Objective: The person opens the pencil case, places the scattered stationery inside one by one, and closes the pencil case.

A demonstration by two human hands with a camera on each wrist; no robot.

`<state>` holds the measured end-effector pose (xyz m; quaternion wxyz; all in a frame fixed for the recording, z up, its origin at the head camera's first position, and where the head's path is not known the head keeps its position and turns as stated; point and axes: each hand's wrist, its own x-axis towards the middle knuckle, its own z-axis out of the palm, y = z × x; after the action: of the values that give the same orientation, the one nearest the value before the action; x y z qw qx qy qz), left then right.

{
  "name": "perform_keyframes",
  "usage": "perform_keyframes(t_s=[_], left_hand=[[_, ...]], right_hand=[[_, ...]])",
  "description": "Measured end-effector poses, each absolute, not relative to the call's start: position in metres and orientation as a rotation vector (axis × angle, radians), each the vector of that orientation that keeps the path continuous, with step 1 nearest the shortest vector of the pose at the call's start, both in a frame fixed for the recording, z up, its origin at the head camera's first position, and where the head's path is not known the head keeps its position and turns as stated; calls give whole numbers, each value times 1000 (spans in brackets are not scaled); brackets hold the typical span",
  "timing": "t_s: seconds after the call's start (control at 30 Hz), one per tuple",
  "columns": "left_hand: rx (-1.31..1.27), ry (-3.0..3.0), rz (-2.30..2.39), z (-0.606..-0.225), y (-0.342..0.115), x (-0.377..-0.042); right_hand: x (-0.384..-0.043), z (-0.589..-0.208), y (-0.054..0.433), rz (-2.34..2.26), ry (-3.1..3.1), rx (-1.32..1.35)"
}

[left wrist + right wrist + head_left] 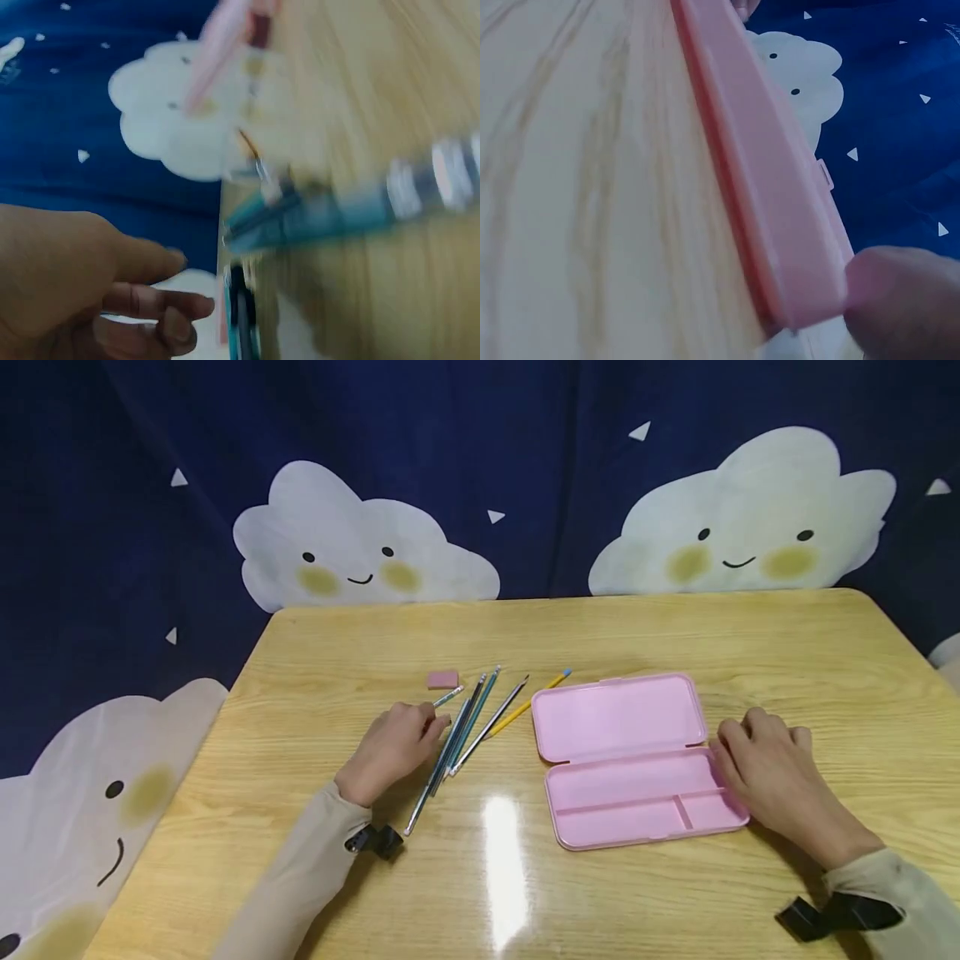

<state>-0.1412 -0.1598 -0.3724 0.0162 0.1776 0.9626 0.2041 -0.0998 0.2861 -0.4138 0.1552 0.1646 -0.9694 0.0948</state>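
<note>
A pink pencil case [618, 718] lies opened out on the wooden table, lid at the back and divided tray in front. My right hand [772, 768] holds the tray's right end; in the right wrist view the thumb [900, 300] touches its outer corner. Left of the case, several pencils [465, 731] lie in a loose fan. My left hand [397, 747] is just over their left side, fingers bent loosely and thumb apart from them. Beyond its fingertips a light-blue pencil [450, 695] shows, partly hidden by the hand. Close pencils are blurred in the left wrist view.
A pink eraser [442, 679] lies behind the pencils. One yellow pencil [528, 703] with a blue end reaches up to the case's left side. Behind the table [360, 652] hangs a dark blue curtain [547, 468] with clouds.
</note>
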Motion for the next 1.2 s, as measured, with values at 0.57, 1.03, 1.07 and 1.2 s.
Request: perform_keyframes(t_s=[0.57,1.03,1.07,1.2], left_hand=[[311,2756,340,-365,-197,-144],[401,2738,331,-368,-200,-152],[413,2740,322,-368,-200,-152],[466,2748,315,-368,-202,-153]], right_hand=[[-87,-418,278,350,-2812,144],[-91,-420,279,285,-2681,302],[-92,-420,279,291,-2687,303],[-92,-420,280,311,-2731,284]])
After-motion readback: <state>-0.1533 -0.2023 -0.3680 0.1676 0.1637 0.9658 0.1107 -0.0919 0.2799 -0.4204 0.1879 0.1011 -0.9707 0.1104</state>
